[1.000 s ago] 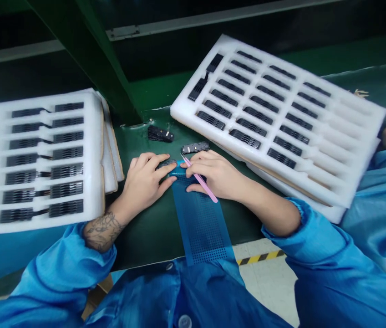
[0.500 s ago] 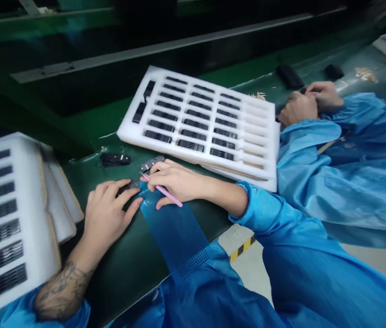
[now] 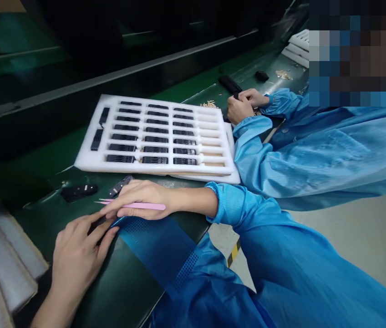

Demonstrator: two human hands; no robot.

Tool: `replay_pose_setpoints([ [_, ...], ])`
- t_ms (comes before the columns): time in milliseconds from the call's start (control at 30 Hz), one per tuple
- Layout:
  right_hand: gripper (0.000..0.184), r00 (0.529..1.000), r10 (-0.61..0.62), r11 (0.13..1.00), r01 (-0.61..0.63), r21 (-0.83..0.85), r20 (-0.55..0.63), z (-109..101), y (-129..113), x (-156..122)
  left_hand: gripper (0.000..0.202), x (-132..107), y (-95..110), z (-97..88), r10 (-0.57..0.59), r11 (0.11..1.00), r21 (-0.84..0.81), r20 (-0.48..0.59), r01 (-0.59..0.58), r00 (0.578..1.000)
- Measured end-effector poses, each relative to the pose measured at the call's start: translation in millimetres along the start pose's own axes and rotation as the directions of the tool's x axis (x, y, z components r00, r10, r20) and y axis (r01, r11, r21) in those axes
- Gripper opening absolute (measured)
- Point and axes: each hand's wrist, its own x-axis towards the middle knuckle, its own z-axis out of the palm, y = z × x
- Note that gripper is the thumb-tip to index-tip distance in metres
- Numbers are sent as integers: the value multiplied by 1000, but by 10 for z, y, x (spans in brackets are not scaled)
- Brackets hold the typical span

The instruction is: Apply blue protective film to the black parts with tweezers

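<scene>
My right hand point(image 3: 136, 198) is shut on pink tweezers point(image 3: 141, 206), whose tips point left just above the green bench mat point(image 3: 138, 291). A small black part point(image 3: 119, 186) lies just beyond those tips. My left hand point(image 3: 77, 259) is curled around a dark part point(image 3: 98, 224), which is mostly hidden by its fingers. Its fingertips rest at the end of a blue perforated strip point(image 3: 155, 246), which runs across the mat toward my body. A larger black part point(image 3: 79, 192) lies on the mat, apart from both hands.
A white foam tray point(image 3: 155, 167) with rows of black parts sits beyond my hands. Stacked foam trays point(image 3: 5, 259) stand at lower left. A co-worker's hands point(image 3: 244, 104) work at upper right among black items point(image 3: 230, 84). Hazard tape point(image 3: 234, 253) marks the floor below the bench edge.
My view has swung right, shifting the tray left and bringing the co-worker's hands in. My right hand and tweezers have turned flatter across the view, and my hands sit slightly further apart.
</scene>
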Motion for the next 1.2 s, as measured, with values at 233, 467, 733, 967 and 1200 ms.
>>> replay_pose_setpoints([
  [233, 28, 984, 142, 970, -116, 213, -107, 8, -12, 57, 14, 43, -7, 16, 16, 1000, -4, -17, -16, 1000],
  [467, 31, 877, 407, 864, -278, 419, -257, 183, -75, -18, 18, -11, 180, -66, -88, 994, -54, 70, 92, 994],
  [733, 31, 819, 568, 753, -473, 457, -88, 115, -54, 0, 26, -31, 182, 2, -90, 992, -85, 49, 94, 995],
  [967, 28, 817, 539, 797, -416, 437, -206, 255, -27, -1, 30, -34, 203, 34, -116, 983, -131, 105, 129, 988],
  [1200, 26, 783, 527, 827, -382, 412, -332, 283, -13, -14, 22, -28, 203, 51, -122, 970, -205, 36, 127, 992],
])
